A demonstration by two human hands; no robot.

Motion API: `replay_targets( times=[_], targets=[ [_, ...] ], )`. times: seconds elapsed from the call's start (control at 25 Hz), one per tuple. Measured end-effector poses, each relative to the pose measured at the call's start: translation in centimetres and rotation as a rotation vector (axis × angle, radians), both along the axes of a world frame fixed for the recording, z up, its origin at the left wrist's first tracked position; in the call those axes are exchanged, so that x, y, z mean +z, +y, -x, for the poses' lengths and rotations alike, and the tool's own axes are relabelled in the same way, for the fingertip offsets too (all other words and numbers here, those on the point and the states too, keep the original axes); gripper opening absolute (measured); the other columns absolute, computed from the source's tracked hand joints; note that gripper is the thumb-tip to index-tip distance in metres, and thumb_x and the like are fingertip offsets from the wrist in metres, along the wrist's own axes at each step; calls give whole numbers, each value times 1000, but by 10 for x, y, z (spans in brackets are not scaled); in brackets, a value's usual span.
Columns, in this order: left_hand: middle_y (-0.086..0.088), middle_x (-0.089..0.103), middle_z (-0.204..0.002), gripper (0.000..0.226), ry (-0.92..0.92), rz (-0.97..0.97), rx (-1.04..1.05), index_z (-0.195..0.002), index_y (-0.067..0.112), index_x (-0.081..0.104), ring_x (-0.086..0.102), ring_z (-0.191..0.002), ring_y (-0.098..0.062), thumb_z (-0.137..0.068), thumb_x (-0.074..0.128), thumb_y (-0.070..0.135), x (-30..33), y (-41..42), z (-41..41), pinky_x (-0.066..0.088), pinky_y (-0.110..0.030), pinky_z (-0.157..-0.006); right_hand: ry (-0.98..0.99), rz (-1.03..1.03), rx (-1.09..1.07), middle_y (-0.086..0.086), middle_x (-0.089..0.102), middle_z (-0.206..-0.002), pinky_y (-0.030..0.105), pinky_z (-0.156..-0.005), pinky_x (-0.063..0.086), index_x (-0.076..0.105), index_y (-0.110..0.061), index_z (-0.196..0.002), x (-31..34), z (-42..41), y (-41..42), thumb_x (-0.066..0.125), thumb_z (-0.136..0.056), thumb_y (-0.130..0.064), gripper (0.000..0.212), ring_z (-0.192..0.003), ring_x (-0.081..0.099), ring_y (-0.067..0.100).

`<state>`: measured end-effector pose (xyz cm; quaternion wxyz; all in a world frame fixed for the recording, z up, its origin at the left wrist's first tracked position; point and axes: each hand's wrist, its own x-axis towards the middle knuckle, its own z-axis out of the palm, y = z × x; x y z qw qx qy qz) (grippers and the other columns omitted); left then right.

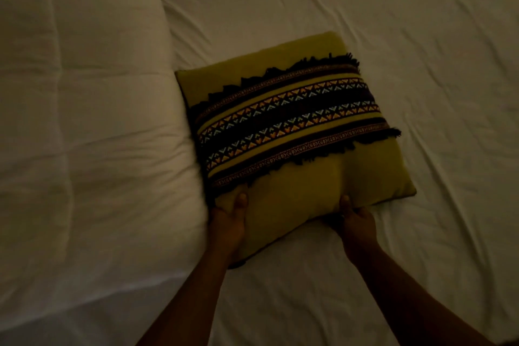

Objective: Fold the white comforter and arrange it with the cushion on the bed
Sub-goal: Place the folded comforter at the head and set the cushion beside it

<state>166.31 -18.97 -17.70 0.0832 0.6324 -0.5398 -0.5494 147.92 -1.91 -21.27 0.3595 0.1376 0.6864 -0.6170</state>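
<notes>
Both hands [227, 222] [355, 219] gripping cushion [295, 126]

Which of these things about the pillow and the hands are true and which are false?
1. Both hands grip the yellow cushion. True: the left hand and the right hand hold its near edge.
2. The cushion is plain, with no pattern. False: dark patterned bands with fringe cross it.
3. The folded white comforter lies left of the cushion. True.
4. The cushion sits on top of the comforter. False: it is beside it, over the wrinkled bed sheet.
</notes>
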Motion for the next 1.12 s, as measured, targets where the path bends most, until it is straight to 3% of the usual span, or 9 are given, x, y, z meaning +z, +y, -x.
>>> replay_targets(
  times=[0.16, 0.32, 0.4, 0.56, 0.68, 0.76, 0.84, 0.96, 1.12],
  targets=[
    [-6, 48, -147, 67, -1, -93, -20, -149, 22, 37, 49, -132, -26, -92, 55, 52, 16, 66, -40, 37, -32, -109, 9, -154, 82, 6, 70, -113, 35, -76, 56, 62, -13, -126, 17, -42, 73, 56, -95, -46, 46, -102, 67, 25],
    [-8, 46, -149, 116, -160, -260, -71, -153, 19, 27, 50, -130, -28, -64, 45, 91, 24, 122, -87, 41, -39, -108, -140, -316, 134, 15, 72, -102, 32, -66, 56, 67, -2, -112, 27, -81, 139, 55, -97, -41, 44, -92, 70, 30],
    [-10, 45, -150, 103, -232, -286, -75, -154, 20, 25, 50, -130, -30, -76, 45, 85, 26, 130, -102, 41, -38, -105, -213, -405, 147, 19, 73, -90, 38, -62, 59, 67, -1, -101, 38, -85, 153, 57, -99, -33, 33, -80, 72, 33],
    [-11, 58, -136, 61, -165, -141, 32, -139, 17, 50, 56, -115, -27, -96, 44, 59, 33, 96, -99, 39, -33, -90, 381, -809, 384, 6, 56, -54, 33, -54, 47, 52, -9, -58, 70, -37, 148, 52, -97, -35, 47, -49, 53, 23],
    [-13, 68, -107, 82, -176, -17, 30, -114, 10, 64, 64, -97, -29, -82, 41, 81, 38, 66, -71, 48, -37, -77, 614, -757, 324, 10, 61, -80, 34, -64, 44, 60, -9, -83, 75, 29, 111, 53, -94, -35, 28, -75, 59, 29],
    [-23, 67, -106, 93, -218, 16, 88, -114, -2, 61, 64, -97, -36, -81, 42, 82, 37, 59, -53, 49, -43, -80, 651, -729, 351, 17, 58, -114, 47, -90, 47, 58, -8, -116, 66, 68, 80, 51, -94, -42, 40, -107, 54, 35],
    [-26, 63, -118, 101, -273, -23, 135, -125, -7, 56, 61, -107, -37, -81, 40, 83, 37, 56, -42, 47, -43, -89, 554, -667, 390, 19, 47, -138, 52, -105, 40, 45, -12, -138, 61, 94, 50, 42, -95, -56, 62, -126, 46, 37],
    [-19, 62, -124, 109, -299, -91, 190, -129, 3, 59, 60, -110, -35, -71, 38, 93, 40, 41, -35, 48, -44, -98, 335, -634, 465, 17, 45, -145, 50, -107, 38, 36, -16, -146, 47, 123, 18, 25, -90, -74, 82, -130, 46, 38],
    [-2, 55, -141, 117, 68, -113, 217, -148, 27, 39, 58, -122, -24, -54, 55, 96, 38, 9, -13, 47, -50, -104, 258, -679, 514, 21, 47, -143, 53, -107, 37, 36, -19, -145, 29, 138, 14, 22, -83, -81, 88, -127, 47, 42]
  ],
)
